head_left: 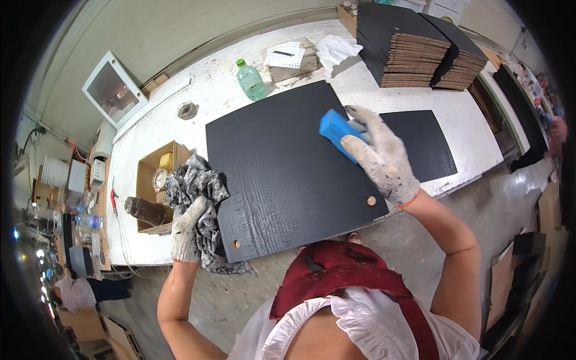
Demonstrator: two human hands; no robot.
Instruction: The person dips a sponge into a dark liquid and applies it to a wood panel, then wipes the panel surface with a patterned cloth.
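Note:
A large black panel [282, 174] lies on the white worktable, with a round hole near each of its two near corners. Wet-looking streaks show on its lower left part. My right hand [384, 159], in a stained white glove, grips a blue sponge block [339, 133] over the panel's upper right part. At the panel's left edge, my gloved left hand [189, 231] is closed on a crumpled grey-and-black rag [198, 183], which hangs past the table's near edge. Its fingertips are partly hidden in the folds.
Left of the rag stands a cardboard box [148, 162] with a dark bottle [144, 210] leaning in it. A green bottle [251, 81] stands behind the panel. Stacked black panels [414, 54] fill the back right. A smaller black panel [423, 144] lies at right.

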